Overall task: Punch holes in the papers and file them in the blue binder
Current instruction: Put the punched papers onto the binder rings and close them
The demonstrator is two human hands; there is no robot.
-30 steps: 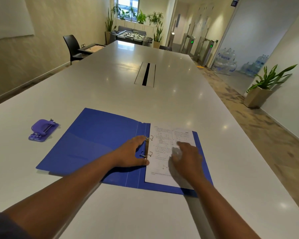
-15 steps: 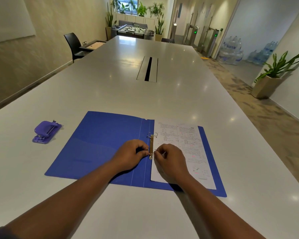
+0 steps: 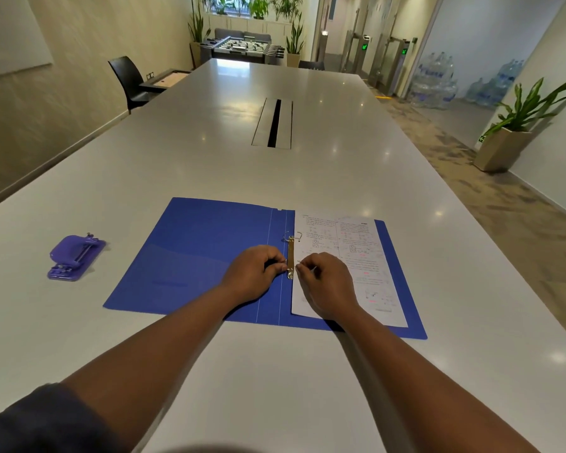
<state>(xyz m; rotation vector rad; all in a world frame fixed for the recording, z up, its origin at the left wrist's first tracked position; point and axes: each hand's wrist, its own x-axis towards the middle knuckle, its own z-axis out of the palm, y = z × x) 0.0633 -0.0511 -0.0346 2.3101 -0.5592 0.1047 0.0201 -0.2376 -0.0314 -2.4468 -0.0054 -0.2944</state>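
Note:
The blue binder (image 3: pixel 203 256) lies open and flat on the white table (image 3: pixel 209 165). Printed papers (image 3: pixel 356 256) rest on its right half, threaded at the brass ring clip (image 3: pixel 290 256) along the spine. The far ring stands open. My left hand (image 3: pixel 254 276) pinches the left half of the near ring, and my right hand (image 3: pixel 327 282) pinches the right half, resting on the papers. The near ring itself is mostly hidden by my fingers.
A purple hole punch (image 3: pixel 76 256) sits on the table to the left of the binder. A cable slot (image 3: pixel 273 124) runs down the table's middle. A black chair (image 3: pixel 128 81) stands at the far left, a potted plant (image 3: pixel 517 125) on the floor to the right.
My right hand left the middle of the papers and came to the ring clip. Both hands now pinch the near ring. My view has tilted and shifted slightly.

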